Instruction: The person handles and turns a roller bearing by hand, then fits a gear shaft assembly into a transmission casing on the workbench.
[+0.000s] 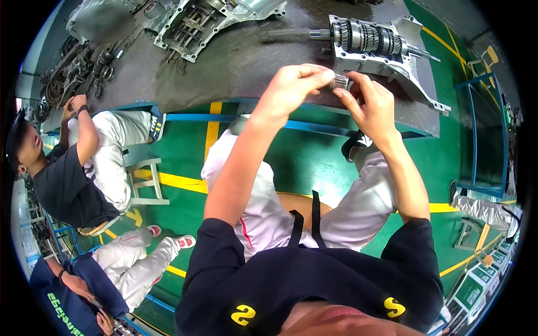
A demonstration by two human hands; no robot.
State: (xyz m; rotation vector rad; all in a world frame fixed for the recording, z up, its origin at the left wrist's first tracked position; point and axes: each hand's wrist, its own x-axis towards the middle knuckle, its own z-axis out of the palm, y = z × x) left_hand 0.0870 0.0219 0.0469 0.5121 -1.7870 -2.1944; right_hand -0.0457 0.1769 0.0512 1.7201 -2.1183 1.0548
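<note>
Fingertips of the left hand (288,89) and right hand (372,106) pinch a small ribbed metal piece (339,82) between them, right of center in the upper part of the frame. Beyond it, at upper right, gear-laden shafts (370,37) lie in an open metal housing (392,70) on a dark workbench (249,70). A co-worker (70,182) sits at left, hands raised near the bench edge.

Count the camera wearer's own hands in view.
2: the left hand, at the left side of the small metal part; and the right hand, pinching that part from its right, near the gear-filled housing. Neither hand is hidden.
</note>
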